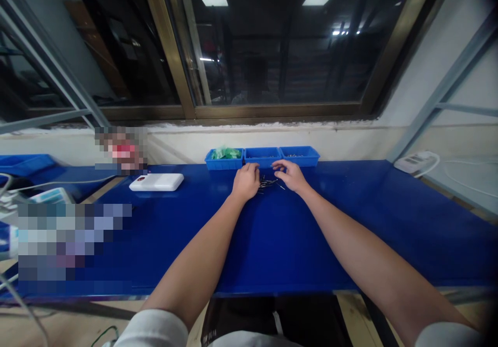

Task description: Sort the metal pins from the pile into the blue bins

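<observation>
A small pile of thin, dark metal pieces (pixel 267 183), perhaps screws or pins, lies loose on the blue tabletop (pixel 280 243). My left hand (pixel 246 182) rests at the pile's left side, its fingers loosely curved forward, with no held object visible. On the right, my right hand (pixel 291 176) is open, fingers bent and spread from the thumb; one thin piece lies just under it. Just behind both hands stand three joined blue bins: the left bin (pixel 224 164) holds green plastic packets, while the middle bin (pixel 257 161) and right bin (pixel 311 157) hold small metal pieces.
A white power bank (pixel 156 182) lies to the left on the table. Farther left are a blurred-out person and cables. A white device (pixel 416 161) with a cord sits at the back right. Behind the bins runs a wall below a window.
</observation>
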`<state>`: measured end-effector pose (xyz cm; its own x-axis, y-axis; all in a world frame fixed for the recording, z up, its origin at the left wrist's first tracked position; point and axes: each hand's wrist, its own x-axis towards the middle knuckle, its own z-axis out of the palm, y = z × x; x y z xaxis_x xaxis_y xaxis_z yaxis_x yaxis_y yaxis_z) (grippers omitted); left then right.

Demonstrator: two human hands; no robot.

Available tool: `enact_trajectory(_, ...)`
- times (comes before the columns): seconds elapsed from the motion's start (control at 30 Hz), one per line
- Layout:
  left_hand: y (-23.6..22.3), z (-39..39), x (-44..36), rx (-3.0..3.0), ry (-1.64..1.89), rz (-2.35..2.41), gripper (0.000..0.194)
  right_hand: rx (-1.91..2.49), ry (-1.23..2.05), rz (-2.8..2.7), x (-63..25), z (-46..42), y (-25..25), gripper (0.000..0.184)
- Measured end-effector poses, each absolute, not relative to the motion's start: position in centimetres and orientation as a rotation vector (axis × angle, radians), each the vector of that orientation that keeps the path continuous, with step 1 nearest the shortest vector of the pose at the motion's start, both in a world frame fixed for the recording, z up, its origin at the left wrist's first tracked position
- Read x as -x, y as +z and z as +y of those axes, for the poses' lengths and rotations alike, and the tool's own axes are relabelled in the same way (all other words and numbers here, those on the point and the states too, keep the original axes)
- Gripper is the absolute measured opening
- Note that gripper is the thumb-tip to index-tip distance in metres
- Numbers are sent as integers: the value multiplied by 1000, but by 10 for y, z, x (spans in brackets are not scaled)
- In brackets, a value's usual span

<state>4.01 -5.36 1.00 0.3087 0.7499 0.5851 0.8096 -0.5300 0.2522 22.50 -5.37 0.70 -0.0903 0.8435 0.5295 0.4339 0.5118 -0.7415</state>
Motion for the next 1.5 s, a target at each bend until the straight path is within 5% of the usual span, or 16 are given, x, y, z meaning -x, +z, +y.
enact_trajectory(0.3,-3,-47,-40,2535,-742,-1627,35,1513,13,-1899,-225,-42,5,67)
enact_trajectory(0.63,-7,-44,-40,2575,-722,-1639,49,1674,-79,-2031,-229,-36,16,73)
enact_trajectory(0.9,-3,-49,-40,2638,-666,-1627,55,1728,33,-2113,-220,-23,25,68)
enact_trajectory(1.07,-3,-49,-39,2675,-595,-1657,66,1660,-3,-1944,-216,-39,27,44)
enact_trajectory(1.27,-2,-55,-37,2769,-409,-1645,89,2020,386,-1970,-229,-46,33,42)
enact_trajectory(1.37,-1,-56,-39,2787,-331,-1651,94,2045,531,-2131,-231,-43,30,24)
enact_trajectory(1.5,-1,-53,-42,2785,-289,-1664,93,1901,420,-2238,-220,-43,24,24)
